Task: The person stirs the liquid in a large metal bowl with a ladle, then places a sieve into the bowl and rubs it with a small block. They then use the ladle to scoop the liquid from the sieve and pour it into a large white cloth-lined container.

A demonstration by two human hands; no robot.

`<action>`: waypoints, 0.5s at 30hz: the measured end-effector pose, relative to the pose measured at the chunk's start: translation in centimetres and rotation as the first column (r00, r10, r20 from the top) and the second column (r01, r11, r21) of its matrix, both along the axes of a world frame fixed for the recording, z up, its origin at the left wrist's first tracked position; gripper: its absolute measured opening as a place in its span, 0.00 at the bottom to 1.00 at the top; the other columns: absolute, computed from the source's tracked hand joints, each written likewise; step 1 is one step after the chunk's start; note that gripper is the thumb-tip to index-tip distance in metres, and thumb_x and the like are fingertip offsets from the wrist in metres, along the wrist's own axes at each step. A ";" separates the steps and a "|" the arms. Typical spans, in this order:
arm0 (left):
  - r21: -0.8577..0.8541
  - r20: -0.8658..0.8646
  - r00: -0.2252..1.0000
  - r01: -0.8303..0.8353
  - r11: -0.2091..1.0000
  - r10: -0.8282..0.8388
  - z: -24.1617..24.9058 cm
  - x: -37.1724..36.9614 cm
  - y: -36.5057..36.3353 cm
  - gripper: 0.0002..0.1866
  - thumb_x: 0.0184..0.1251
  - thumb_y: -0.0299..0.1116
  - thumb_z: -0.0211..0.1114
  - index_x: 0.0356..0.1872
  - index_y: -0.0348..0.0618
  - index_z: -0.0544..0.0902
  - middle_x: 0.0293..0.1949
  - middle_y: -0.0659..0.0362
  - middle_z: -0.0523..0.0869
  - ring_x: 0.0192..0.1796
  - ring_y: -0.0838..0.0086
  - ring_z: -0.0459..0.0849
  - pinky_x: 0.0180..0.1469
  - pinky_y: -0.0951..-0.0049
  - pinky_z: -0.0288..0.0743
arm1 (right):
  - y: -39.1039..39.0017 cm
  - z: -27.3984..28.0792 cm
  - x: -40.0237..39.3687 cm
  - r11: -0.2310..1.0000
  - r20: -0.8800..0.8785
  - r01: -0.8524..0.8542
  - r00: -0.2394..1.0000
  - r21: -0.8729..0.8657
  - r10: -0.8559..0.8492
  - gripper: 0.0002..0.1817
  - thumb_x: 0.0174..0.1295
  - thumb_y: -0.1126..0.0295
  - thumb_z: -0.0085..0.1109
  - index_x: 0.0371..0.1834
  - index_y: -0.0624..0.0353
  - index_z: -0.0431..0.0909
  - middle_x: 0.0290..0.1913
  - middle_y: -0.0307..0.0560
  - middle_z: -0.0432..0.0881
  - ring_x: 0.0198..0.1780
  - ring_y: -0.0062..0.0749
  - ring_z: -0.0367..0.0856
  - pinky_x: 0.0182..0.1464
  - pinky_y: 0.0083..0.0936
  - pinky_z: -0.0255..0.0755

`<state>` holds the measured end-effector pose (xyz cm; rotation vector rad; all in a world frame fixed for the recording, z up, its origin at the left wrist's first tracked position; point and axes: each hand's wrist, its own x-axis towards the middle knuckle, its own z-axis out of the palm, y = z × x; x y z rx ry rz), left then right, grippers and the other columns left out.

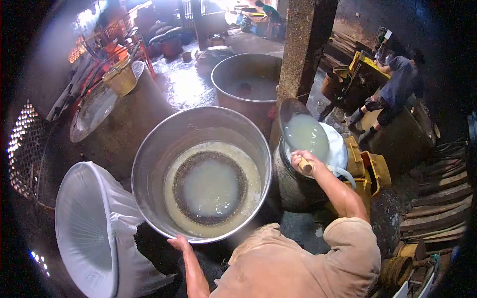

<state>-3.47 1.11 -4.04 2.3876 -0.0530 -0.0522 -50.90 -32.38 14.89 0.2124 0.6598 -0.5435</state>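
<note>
My right hand (303,163) is wrapped round the wooden handle (306,168) of a large round scoop (307,135), which holds cloudy pale liquid. The scoop is over a container lined with white cloth (337,149), right of centre. My left hand (179,243) touches the lower rim of a big metal vat (149,144); its fingers point left, and nothing is seen held in them. Inside the vat, pale cloudy liquid (211,188) sits within a darker ring and a cream-coloured outer band.
A cloth-covered round tub (84,223) stands at the left, a second vat (248,99) behind. Yellow crates (367,171) and a post (300,49) are at the right. One person (397,82) bends at the right; another (271,17) is far back.
</note>
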 end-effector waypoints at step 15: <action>-0.174 -0.023 0.996 0.077 0.982 -0.082 2.7 -0.9 0.7 0.22 0.54 0.40 0.59 0.40 0.28 0.72 0.37 0.42 0.79 0.42 0.52 0.77 0.44 0.57 0.67 | 6.2 -3.3 13.1 0.683 -0.573 -0.439 0.819 -0.583 0.037 0.05 0.52 0.74 0.53 0.31 0.61 0.69 0.19 0.38 0.71 0.15 0.20 0.68 0.14 0.15 0.63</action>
